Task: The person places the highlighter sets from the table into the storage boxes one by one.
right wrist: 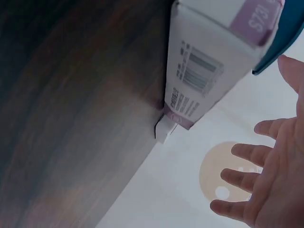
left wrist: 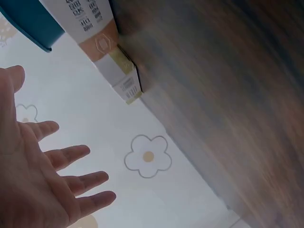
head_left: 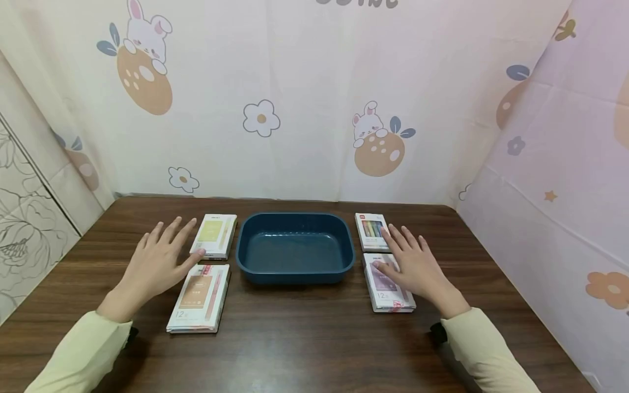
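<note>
Fingers (right wrist: 251,153) spread, purple-marked box (head_left: 387,296), barcode (right wrist: 200,71) visible only from right wrist

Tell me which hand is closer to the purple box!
Right. The right hand is partly over the purple box; the left hand is on the blue tray's far side.
</note>
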Demonstrator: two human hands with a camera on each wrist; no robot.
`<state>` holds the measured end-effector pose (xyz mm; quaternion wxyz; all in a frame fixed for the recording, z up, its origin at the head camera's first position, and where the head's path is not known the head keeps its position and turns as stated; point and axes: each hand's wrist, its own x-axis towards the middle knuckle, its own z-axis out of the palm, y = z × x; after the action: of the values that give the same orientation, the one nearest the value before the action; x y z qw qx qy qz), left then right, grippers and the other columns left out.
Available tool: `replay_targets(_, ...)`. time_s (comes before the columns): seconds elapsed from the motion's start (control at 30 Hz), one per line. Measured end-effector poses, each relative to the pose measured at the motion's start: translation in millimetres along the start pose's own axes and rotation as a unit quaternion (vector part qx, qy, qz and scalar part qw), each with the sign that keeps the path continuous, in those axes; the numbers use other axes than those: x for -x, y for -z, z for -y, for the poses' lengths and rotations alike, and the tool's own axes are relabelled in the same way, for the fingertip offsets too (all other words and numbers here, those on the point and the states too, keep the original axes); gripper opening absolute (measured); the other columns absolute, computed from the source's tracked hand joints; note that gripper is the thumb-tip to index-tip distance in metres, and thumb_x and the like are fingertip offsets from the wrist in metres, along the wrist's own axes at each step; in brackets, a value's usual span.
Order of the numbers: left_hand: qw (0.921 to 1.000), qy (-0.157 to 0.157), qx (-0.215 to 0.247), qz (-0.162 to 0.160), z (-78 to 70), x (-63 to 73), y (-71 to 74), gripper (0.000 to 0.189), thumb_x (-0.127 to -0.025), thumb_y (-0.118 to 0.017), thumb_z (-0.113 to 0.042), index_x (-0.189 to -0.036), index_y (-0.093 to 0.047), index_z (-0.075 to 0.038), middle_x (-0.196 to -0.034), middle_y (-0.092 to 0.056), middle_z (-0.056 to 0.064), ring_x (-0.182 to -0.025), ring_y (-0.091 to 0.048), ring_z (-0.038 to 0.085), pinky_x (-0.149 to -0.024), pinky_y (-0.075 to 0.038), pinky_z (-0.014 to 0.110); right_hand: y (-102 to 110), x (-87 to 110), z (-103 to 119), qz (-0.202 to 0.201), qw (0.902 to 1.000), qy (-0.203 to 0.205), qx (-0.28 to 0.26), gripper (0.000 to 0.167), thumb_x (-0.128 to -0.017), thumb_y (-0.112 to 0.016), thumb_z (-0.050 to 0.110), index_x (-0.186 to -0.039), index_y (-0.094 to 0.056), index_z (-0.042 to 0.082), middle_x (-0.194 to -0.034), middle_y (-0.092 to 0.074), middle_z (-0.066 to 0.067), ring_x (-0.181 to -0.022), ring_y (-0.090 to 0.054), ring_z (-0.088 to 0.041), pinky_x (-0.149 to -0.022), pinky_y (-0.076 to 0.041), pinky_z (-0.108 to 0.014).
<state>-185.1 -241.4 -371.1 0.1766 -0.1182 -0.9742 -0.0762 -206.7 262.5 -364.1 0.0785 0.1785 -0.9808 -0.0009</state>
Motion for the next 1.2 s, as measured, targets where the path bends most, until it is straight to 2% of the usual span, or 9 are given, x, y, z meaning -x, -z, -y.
replay_targets(0.27,0.9995,-0.031,-0.002,0.0,-10.1,-4.7,-4.9,0.069,-0.088,-0.047,-0.054,-0.145,-0.027,-0.021,-0.142,-0.035,0.019,-0.125,-0.031,0.048,-0.096,-0.026,0.063,-3.0,-3.4,7.7,0.01,0.9998,0.016,0.005,0.077,-0.086,-0.046,0.058,-0.146,-0.023,0.015,-0.15,-0.024,-0.016,-0.136,-0.021,-0.04,-0.105,-0.017,-0.063)
replay_targets(0.6,0.9983,-0.058,0.001,0.005,-25.4,-11.2,-6.8,0.065,-0.088,-0.048,-0.052,-0.141,-0.033,-0.018,-0.141,-0.038,0.017,-0.124,-0.036,0.043,-0.095,-0.031,0.06,-6.3,-3.0,13.6,0.015,0.9991,0.038,0.007,0.072,-0.084,-0.049,0.058,-0.142,-0.034,0.017,-0.143,-0.037,-0.018,-0.129,-0.034,-0.041,-0.1,-0.029,-0.06)
replay_targets(0.87,0.9967,-0.081,0.006,0.002,-33.2,-14.9,-12.0,0.063,-0.088,-0.048,-0.053,-0.14,-0.036,-0.019,-0.139,-0.042,0.014,-0.122,-0.039,0.04,-0.094,-0.033,0.059,-9.6,0.6,17.3,0.022,0.9986,0.046,-0.012,0.067,-0.085,-0.047,0.06,-0.139,-0.039,0.022,-0.138,-0.044,-0.017,-0.126,-0.039,-0.04,-0.097,-0.033,-0.059)
replay_targets(1.2,0.9941,-0.106,0.005,0.022,-45.5,-21.4,-11.5,0.062,-0.089,-0.045,-0.053,-0.14,-0.036,-0.02,-0.138,-0.044,0.012,-0.121,-0.042,0.036,-0.095,-0.035,0.055,-9.8,0.4,20.4,0.05,0.9973,0.05,-0.02,0.063,-0.086,-0.046,0.059,-0.139,-0.04,0.024,-0.136,-0.045,-0.015,-0.122,-0.042,-0.04,-0.089,-0.039,-0.06)
